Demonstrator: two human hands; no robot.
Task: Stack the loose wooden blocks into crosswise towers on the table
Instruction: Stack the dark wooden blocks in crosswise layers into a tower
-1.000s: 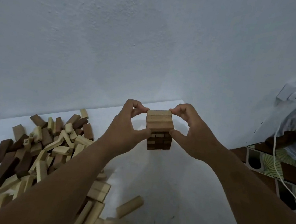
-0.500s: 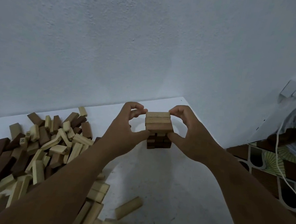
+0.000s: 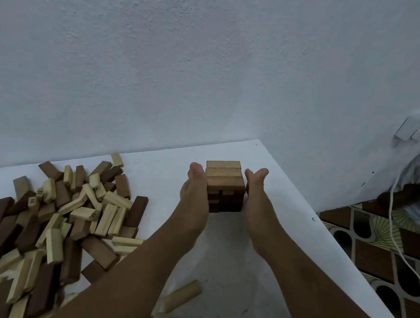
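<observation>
Both palms flat against tower (image 3: 224,186): left hand (image 3: 195,191) on left face, right hand (image 3: 254,192) on right, fingers straight; loose blocks (image 3: 62,218) piled far left.

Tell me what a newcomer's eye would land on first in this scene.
First, the small block tower near the table's far right corner, with the left hand and the right hand flat against its two sides, palms facing each other. Next, the big pile of loose blocks, dark and pale, sprawled over the left of the white table. Off the table's right edge shows a patterned floor.
</observation>
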